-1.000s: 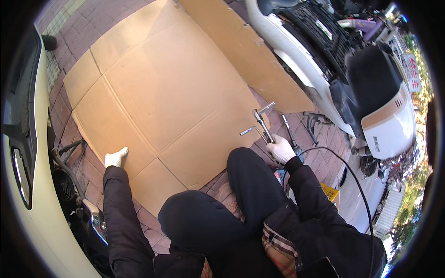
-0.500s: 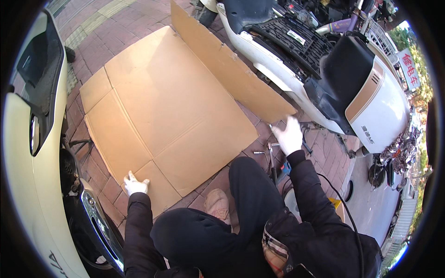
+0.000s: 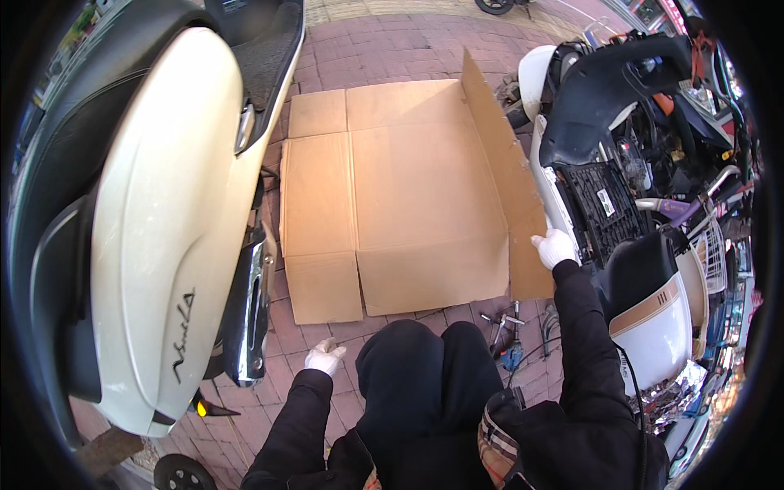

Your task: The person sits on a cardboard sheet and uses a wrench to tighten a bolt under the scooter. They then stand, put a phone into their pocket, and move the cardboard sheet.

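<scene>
A large brown cardboard sheet (image 3: 425,188) with crease lines lies spread on the brick pavement, its long right flap (image 3: 498,135) standing up at an angle. My right hand (image 3: 557,248), in a white glove, grips the edge of that flap near its close end, with a fingertip on the inner face and the other fingers partly hidden. Below the sheet's near left corner, my left hand (image 3: 325,357), also white-gloved, is apart from the cardboard and holds nothing. Its fingers are loosely extended.
A cream scooter (image 3: 171,220) stands close on the left. A white and black scooter (image 3: 653,302) on the right is just beside the upright flap. Metal hand tools (image 3: 505,322) and a blue-bodied tool (image 3: 512,357) lie on the bricks right of my knees.
My left hand has come off the cardboard and back toward me. My right hand stays at the flap's edge. The view has turned, so the sheet now looks squarer to me.
</scene>
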`<state>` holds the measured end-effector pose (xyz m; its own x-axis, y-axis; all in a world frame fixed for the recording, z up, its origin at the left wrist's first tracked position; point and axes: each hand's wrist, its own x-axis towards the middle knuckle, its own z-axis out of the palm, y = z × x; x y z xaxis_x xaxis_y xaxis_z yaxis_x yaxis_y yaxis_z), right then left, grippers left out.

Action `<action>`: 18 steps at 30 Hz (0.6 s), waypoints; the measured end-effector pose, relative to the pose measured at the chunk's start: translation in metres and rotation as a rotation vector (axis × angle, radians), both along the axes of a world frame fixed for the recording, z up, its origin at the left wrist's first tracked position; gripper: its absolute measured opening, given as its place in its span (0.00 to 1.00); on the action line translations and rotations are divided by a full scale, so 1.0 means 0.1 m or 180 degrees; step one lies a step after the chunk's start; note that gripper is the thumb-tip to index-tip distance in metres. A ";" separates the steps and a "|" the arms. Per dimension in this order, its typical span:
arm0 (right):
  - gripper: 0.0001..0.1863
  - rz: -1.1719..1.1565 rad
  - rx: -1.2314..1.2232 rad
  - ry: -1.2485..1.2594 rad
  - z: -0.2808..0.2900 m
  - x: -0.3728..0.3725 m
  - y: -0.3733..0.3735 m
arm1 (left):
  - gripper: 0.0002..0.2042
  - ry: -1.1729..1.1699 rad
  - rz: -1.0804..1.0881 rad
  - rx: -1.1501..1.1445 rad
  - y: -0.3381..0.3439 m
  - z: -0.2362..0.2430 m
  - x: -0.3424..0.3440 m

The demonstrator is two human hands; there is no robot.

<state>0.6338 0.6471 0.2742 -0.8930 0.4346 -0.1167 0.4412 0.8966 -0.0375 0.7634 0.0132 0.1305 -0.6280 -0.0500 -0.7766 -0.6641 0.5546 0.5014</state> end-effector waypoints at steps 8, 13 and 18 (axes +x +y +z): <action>0.16 -0.0676 -0.3274 0.0763 2.78 0.61 -0.84 | 0.29 -0.0243 0.0637 -0.0125 -0.25 2.43 1.24; 0.16 0.0159 -0.2401 0.0313 4.90 0.83 -1.86 | 0.26 0.0030 0.1068 0.0254 -0.23 3.62 1.44; 0.14 0.0619 -0.3220 0.0477 6.69 1.16 -2.54 | 0.39 -0.0575 0.2136 0.2040 0.14 4.67 1.61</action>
<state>0.7500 0.3928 0.9427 -0.9726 0.0424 -0.2285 0.2211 0.4711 -0.8539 0.9241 0.0270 0.5973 -0.4907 0.1129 -0.8640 -0.8419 -0.3171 0.4367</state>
